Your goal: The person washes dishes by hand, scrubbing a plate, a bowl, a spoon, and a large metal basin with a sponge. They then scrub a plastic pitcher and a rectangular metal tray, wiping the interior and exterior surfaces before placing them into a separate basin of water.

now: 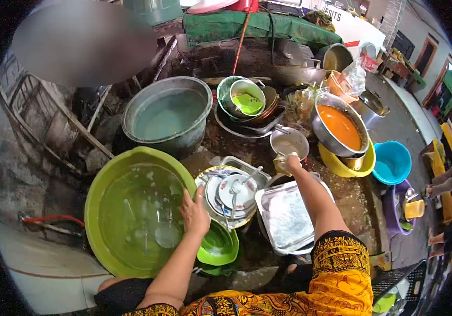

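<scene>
My left hand (194, 212) rests on the right rim of a big green basin (131, 210) filled with soapy water, fingers spread. Beside it stands a stack of white plates (231, 195) with spoons on top, and a small green bowl (218, 246) lies just below my wrist. My right hand (288, 162) reaches forward and is closed on a yellowish sponge (279, 163) at the near edge of a small metal bowl of white soapy liquid (289, 143). Under my right forearm lies a foamy metal tray (289, 218).
A large grey pot of water (168, 116) stands at the back, with stacked bowls and pans (247, 102) to its right. A steel bowl of orange liquid (339, 129) sits on a yellow bowl, next to a blue bucket (392, 162). A person's hand shows at far right (442, 181).
</scene>
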Tool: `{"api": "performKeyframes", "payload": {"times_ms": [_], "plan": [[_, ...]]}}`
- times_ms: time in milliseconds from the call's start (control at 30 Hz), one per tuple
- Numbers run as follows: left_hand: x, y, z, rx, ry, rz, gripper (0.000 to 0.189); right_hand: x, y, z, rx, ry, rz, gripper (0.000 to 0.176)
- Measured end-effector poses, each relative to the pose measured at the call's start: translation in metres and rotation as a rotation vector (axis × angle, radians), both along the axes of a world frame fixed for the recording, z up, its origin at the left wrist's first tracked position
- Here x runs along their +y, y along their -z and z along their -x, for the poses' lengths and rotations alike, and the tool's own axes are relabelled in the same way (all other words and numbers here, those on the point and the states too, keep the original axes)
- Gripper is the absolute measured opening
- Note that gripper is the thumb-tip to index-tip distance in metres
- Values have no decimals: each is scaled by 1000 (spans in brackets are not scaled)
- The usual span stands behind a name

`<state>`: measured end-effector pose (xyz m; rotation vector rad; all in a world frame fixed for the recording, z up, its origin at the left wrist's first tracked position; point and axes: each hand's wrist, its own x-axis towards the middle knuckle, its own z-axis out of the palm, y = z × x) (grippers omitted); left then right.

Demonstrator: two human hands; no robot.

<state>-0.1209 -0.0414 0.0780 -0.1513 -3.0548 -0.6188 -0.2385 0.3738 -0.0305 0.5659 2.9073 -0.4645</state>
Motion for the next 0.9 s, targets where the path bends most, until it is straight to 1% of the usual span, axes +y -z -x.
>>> {"api": "performKeyframes", "payload": {"times_ms": [67,100,200,233,267,333,367,400,467,500,533,600,633,700,733,800,867,900], "plan": [[2,1,2,8,-3,-37,64,-6,3,-4,124,42,-110,30],[2,3,4,1,3,-37,64,-3,12,-1,130,101,-49,27],[4,4,5,14,9,-26,64,4,44,12,70,139,-61,28],[3,4,5,14,11,-12,64,6,56,16,123,82,-76,32],[3,4,6,20,18,-2,64,5,68,22,125,84,-66,32],[3,2,5,21,27,12,64,-4,66,22,216,94,62,33],[4,-1,6,26,30,6,64,-10,65,20,208,58,22,41],[5,-1,5,31,31,-1,64,-23,50,14,202,57,22,41],[1,3,2,24,32,-18,64,-46,20,8,312,84,282,35],[3,3,7,36,38,-38,63,-50,34,14,515,98,171,49],[4,5,10,59,46,-54,63,-47,45,23,623,108,161,44],[1,10,9,-8,25,-104,62,-51,32,24,726,179,207,44],[4,0,7,-22,13,-89,61,-52,20,23,748,172,203,44],[2,2,7,20,20,-67,61,-50,4,21,735,193,342,43],[1,3,8,38,33,-36,61,-53,3,23,799,210,360,40],[1,3,8,23,23,-40,61,-58,6,31,914,228,730,33],[0,8,8,23,28,-56,61,-58,20,40,886,208,826,51],[-1,9,8,28,26,-63,61,-63,9,36,843,165,793,50]]}}
